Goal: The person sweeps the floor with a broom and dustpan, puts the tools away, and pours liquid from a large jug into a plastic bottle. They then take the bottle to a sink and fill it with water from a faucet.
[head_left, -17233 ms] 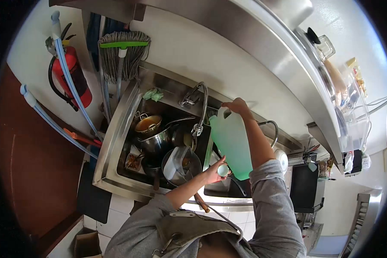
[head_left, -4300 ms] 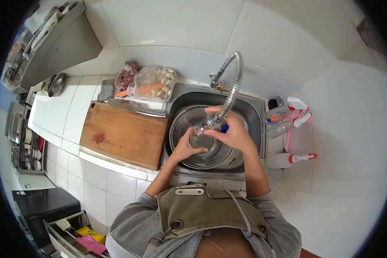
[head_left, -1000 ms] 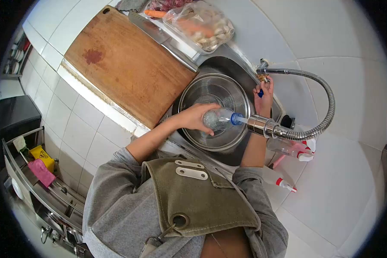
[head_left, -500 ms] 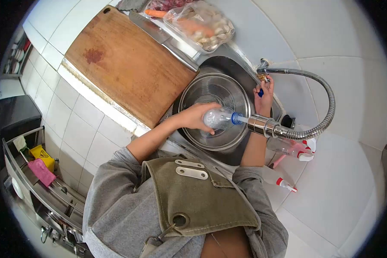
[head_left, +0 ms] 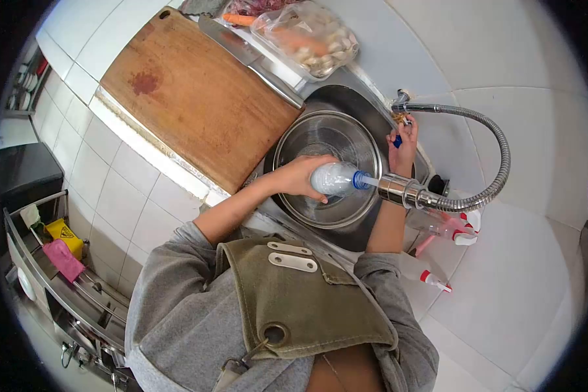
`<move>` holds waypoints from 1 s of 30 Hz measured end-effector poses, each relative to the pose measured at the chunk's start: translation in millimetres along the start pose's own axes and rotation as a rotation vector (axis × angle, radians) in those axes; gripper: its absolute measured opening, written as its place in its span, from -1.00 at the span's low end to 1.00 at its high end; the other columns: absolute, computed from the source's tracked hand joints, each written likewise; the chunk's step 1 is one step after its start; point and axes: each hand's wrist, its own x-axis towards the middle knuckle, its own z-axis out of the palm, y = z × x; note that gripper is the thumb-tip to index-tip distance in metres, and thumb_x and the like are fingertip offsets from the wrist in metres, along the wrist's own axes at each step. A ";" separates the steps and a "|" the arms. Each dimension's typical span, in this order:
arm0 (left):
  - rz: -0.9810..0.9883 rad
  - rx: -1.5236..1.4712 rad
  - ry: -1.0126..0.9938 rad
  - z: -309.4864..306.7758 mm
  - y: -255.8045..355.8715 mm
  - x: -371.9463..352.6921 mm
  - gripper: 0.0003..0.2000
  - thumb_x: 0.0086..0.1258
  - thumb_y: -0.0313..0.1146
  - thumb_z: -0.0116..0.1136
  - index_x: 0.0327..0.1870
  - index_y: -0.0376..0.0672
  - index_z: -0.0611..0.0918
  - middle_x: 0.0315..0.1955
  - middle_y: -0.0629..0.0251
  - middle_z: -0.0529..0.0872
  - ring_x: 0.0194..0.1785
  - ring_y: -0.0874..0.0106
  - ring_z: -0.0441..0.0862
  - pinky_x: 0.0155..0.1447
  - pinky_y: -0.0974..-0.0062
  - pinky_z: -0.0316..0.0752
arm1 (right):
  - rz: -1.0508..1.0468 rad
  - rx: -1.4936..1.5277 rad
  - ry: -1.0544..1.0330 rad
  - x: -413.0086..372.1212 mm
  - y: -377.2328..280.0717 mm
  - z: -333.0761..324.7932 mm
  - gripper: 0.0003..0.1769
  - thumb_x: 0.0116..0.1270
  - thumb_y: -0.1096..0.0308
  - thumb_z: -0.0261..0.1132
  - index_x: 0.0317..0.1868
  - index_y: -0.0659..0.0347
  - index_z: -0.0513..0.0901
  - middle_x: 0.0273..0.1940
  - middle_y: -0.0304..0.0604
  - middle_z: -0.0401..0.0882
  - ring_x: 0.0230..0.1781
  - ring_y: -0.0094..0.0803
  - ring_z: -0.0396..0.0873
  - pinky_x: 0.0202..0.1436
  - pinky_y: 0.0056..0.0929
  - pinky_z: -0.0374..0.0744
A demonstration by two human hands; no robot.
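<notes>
My left hand (head_left: 305,176) is wrapped round a clear plastic bottle (head_left: 334,179), tilted on its side with its blue-ringed mouth under the tap spout (head_left: 393,187). A stream of water runs from the spout into the bottle mouth. Below the bottle, a round metal basin (head_left: 307,212) sits in the steel sink (head_left: 333,95). My right hand (head_left: 404,147) reaches past the spout to the tap valve (head_left: 400,104) on the wall, its fingertips at the valve. A small blue bottle cap (head_left: 397,141) is held in its curled fingers.
A wooden cutting board (head_left: 196,98) lies left of the sink, with a large knife (head_left: 251,59) along its edge. Behind are bagged mushrooms (head_left: 326,52) and a carrot (head_left: 239,19). The flexible metal hose (head_left: 500,144) arches at the right, above spray bottles (head_left: 438,223).
The bottle looks fuller and cloudier with water than before. Both hands keep nearly the same positions, and the whole view has shifted very slightly.
</notes>
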 end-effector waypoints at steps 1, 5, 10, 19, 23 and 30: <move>0.006 -0.010 0.001 0.5 -1.1 0.2 -0.24 -0.23 -0.28 0.51 0.10 -0.28 0.42 -0.04 0.03 0.57 0.08 0.15 0.52 0.15 0.36 0.38 | -0.002 -0.026 0.007 0.7 0.0 -0.5 -0.64 0.34 0.46 0.13 0.13 0.06 0.37 -0.39 -0.34 0.31 -0.50 -0.58 0.31 -0.39 -0.55 0.36; 0.008 -0.019 0.009 2.4 -4.4 0.2 -0.24 -0.23 -0.29 0.51 0.10 -0.27 0.42 -0.04 0.03 0.57 0.09 0.16 0.52 0.15 0.36 0.38 | 0.018 -0.095 0.020 2.9 0.1 -3.8 -0.69 0.39 0.36 0.09 0.13 0.06 0.39 -0.32 -0.32 0.35 -0.51 -0.58 0.33 -0.44 -0.56 0.37; 0.010 -0.021 0.013 1.9 -3.9 0.0 -0.24 -0.24 -0.30 0.51 0.11 -0.25 0.42 -0.03 0.04 0.57 0.09 0.16 0.52 0.16 0.35 0.38 | -0.024 -0.135 0.046 1.4 -3.9 0.7 -0.69 0.43 0.30 0.04 0.15 0.10 0.39 -0.29 -0.29 0.38 -0.53 -0.61 0.33 -0.47 -0.58 0.37; 0.024 0.003 0.017 0.5 -2.0 -0.1 -0.23 -0.23 -0.28 0.51 0.12 -0.26 0.41 -0.02 0.02 0.57 0.10 0.14 0.51 0.17 0.34 0.37 | -0.044 -0.195 0.006 6.1 -3.1 -5.4 -0.67 0.45 0.30 0.01 0.17 0.16 0.37 -0.19 -0.25 0.44 -0.55 -0.62 0.33 -0.52 -0.62 0.35; 0.015 0.032 0.021 1.1 -1.2 -0.2 -0.22 -0.24 -0.26 0.51 0.12 -0.27 0.41 -0.02 0.01 0.56 0.10 0.12 0.51 0.17 0.33 0.37 | -0.021 -0.204 0.005 10.4 -0.1 -12.8 -0.65 0.44 0.28 0.03 0.19 0.16 0.35 -0.15 -0.24 0.47 -0.54 -0.63 0.34 -0.49 -0.62 0.37; 0.008 0.013 0.001 0.3 -1.6 0.8 -0.22 -0.24 -0.25 0.51 0.11 -0.26 0.41 0.00 0.01 0.55 0.11 0.12 0.50 0.19 0.32 0.36 | -0.006 -0.171 -0.020 5.3 -4.6 -8.7 -0.63 0.41 0.32 0.09 0.20 0.14 0.35 -0.17 -0.24 0.48 -0.55 -0.63 0.34 -0.47 -0.62 0.39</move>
